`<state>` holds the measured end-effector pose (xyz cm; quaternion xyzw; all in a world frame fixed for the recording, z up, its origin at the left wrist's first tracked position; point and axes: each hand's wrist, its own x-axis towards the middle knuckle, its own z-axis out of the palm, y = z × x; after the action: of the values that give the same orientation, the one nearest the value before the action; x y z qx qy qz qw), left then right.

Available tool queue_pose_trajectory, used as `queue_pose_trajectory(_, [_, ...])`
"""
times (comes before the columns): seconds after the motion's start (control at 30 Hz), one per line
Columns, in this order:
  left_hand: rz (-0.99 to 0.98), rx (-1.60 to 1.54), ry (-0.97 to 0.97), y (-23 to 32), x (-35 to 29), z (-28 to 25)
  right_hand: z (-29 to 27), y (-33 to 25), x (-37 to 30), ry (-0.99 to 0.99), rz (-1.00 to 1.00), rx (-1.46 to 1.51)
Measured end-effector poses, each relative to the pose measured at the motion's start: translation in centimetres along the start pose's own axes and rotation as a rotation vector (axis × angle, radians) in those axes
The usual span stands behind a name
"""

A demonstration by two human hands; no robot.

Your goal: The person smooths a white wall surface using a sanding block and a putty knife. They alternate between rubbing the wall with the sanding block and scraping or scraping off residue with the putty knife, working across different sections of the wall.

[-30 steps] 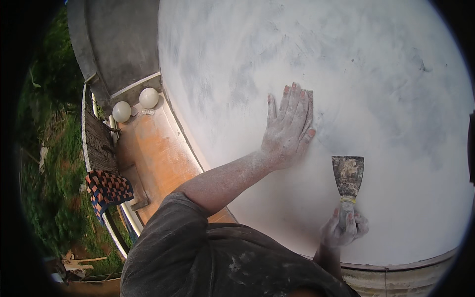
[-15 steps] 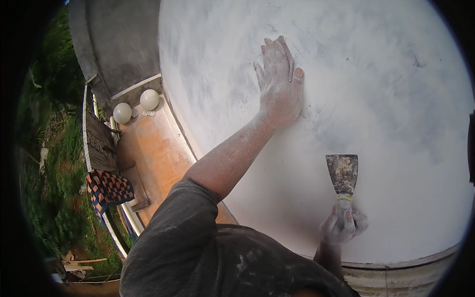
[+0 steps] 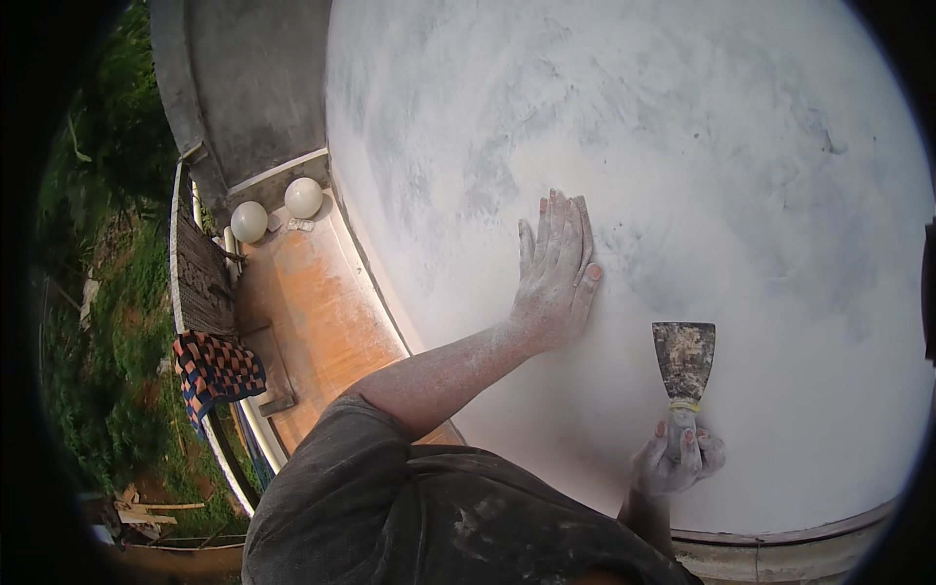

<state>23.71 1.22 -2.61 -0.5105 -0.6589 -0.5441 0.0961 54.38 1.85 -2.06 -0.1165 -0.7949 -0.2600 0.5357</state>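
- Evidently dusted with white powder, the left hand (image 3: 556,297) lies flat on the white wall (image 3: 799,273), its fingers stretched out side by side and its thumb set apart from them.
- A thin, dusty pad (image 3: 585,219) lies under that hand; only a strip shows along the right side of the fingers, and whether the hand grips it underneath I cannot tell.
- The right hand (image 3: 673,463), nearer the wall's lower edge, grasps a putty knife (image 3: 684,361) by the handle, fingers curled around it.
- The knife stands blade upward, scuffed and dark with pale crust, a yellow band at its neck; whether the blade touches the wall I cannot tell.
- Bluish-grey, cloudy patches mark the wall, mostly above the hands.
- A grey shirt (image 3: 429,526), smudged with white, covers the person's body and upper arm.
- Along the wall's left edge runs an orange floor (image 3: 322,302), powdery in places.
- At the floor's far end, near the grey wall (image 3: 263,88), two white globes (image 3: 304,198) sit close together.
- A checkered cloth (image 3: 219,370) hangs over the railing (image 3: 195,263) at the floor's left edge, with greenery (image 3: 107,322) beyond.
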Motion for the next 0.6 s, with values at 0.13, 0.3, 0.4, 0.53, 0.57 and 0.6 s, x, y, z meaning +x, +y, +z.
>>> queue_pose_trajectory(0.13, [-0.082, -0.069, 0.105, -1.4, 4.5, -2.8, -0.1, -0.1, 0.0, -0.013, 0.007, 0.003])
queue_pose_trajectory(0.3, [-0.021, -0.018, 0.037, -1.4, 0.6, -0.4, -0.2, -0.3, 0.2, -0.026, 0.01, -0.017])
queue_pose_trajectory(0.4, [-0.009, -0.046, 0.119, -1.5, 4.3, -2.8, -0.2, -0.4, 0.5, -0.048, 0.026, -0.021])
queue_pose_trajectory(0.53, [-0.058, -0.067, 0.192, -0.7, 4.8, -3.1, -0.1, -0.4, 0.7, -0.047, 0.014, -0.05])
queue_pose_trajectory(0.57, [-0.054, -0.051, 0.135, -0.1, 1.6, -1.7, -0.2, -0.4, 0.7, -0.042, 0.004, -0.031])
queue_pose_trajectory(0.6, [-0.069, -0.029, 0.051, -0.1, 0.2, -1.0, -0.2, -0.4, 0.6, -0.039, -0.007, -0.009])
